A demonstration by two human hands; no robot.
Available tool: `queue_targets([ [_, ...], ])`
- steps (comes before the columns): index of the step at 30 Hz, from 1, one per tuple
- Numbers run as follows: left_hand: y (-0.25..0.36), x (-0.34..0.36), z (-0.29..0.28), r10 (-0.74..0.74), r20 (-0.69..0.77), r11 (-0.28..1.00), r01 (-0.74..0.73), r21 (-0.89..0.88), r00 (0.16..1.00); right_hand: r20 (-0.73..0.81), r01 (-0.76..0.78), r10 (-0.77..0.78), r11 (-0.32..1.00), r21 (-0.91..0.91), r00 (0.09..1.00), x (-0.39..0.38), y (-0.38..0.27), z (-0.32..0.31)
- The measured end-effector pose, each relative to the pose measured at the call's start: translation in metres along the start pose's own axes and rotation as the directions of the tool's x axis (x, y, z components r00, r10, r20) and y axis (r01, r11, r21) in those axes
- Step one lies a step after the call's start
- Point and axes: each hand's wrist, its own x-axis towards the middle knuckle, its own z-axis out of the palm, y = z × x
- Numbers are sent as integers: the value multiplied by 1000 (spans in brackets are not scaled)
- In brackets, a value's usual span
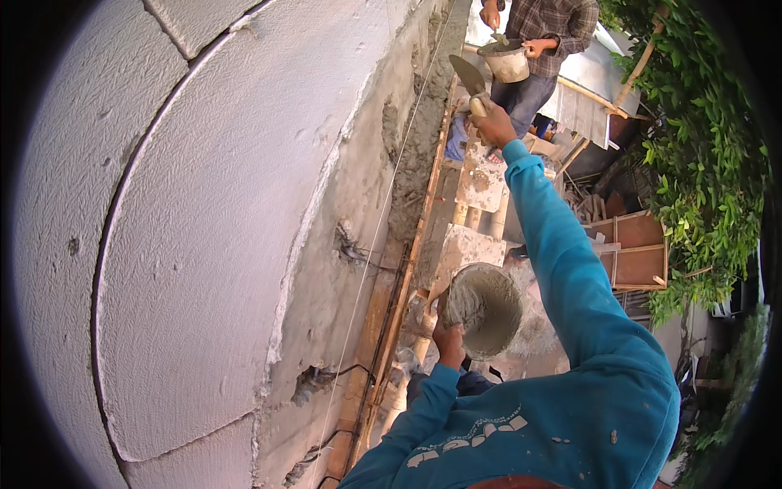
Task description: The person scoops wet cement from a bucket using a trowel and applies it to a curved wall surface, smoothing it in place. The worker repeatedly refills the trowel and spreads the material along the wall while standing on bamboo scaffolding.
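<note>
At left stands the pale wall (212, 187), then a string (397, 165), then a mortar bed (417, 171) running near to far. The left hand (450, 342), near, grips the left rim of a bucket (505, 318) with grey mortar (465, 306) inside; its depth I cannot tell. The trowel (467, 75) lies far, just right of the bed, blade pointing far and left. The right hand (494, 122), wrapped round its handle, is nearer the bed's far end. Beyond, a co-worker's hand (538, 47) holds another bucket (509, 67).
</note>
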Motion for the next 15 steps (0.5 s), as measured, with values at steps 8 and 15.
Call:
queue_targets([
  [8, -1, -11, -13, -108, -29, 985, 111, 132, 994, 45, 164, -196, 649, -743, 980, 42, 24, 7],
  [15, -8, -22, -19, -81, -36, 985, 85, 147, 996, 204, 327, -256, 748, -578, 945, 28, 61, -6],
])
